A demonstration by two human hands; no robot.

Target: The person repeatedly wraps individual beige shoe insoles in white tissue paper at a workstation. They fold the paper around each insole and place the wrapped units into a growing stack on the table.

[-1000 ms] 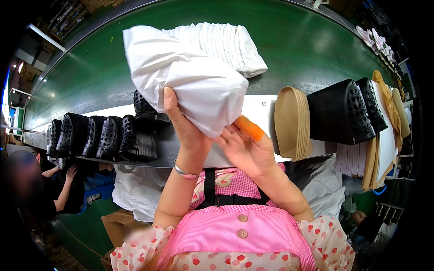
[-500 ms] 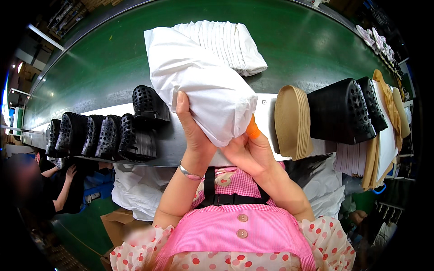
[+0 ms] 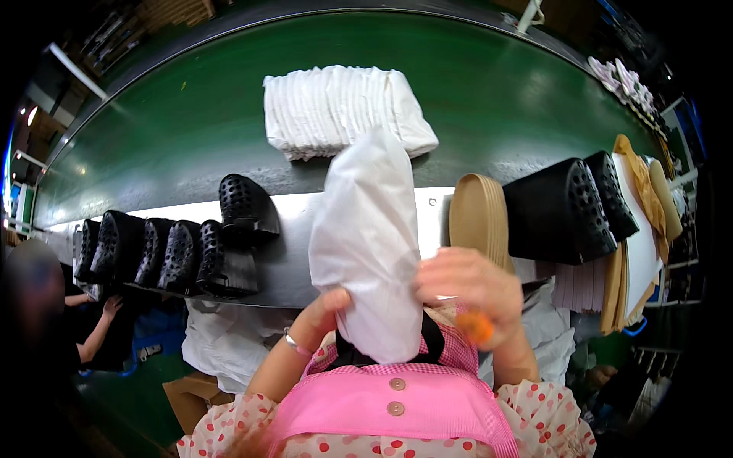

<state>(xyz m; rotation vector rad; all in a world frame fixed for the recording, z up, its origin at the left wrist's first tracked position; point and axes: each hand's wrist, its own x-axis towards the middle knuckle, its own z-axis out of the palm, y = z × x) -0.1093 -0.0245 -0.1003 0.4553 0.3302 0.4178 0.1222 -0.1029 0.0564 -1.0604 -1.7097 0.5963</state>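
Note:
A long white paper-wrapped bundle (image 3: 366, 252) stands nearly upright in front of my chest, its narrower end pointing away from me. My left hand (image 3: 324, 311) grips its lower left side, the thumb lying on the wrapping and the other fingers hidden. Beside its right edge is my right hand (image 3: 473, 288), smeared by motion, with an orange finger cover (image 3: 476, 327) on one digit. Whether those fingers touch the paper is unclear. Behind it, a row of white wrapped packets (image 3: 336, 114) lies pressed together on the green table (image 3: 191, 137).
Black chunky shoe soles with pitted surfaces (image 3: 183, 248) line the left ledge. Tan insoles (image 3: 479, 217) stand at right, beside larger black soles (image 3: 561, 210) and upright paper sheets (image 3: 637, 221). A cardboard box (image 3: 195, 401) sits low left. A co-worker (image 3: 95, 336) is at far left.
The wrapped bundle has come nearer to my body and turned more upright. My right hand has moved from under its near end to its right side. My left hand has lowered.

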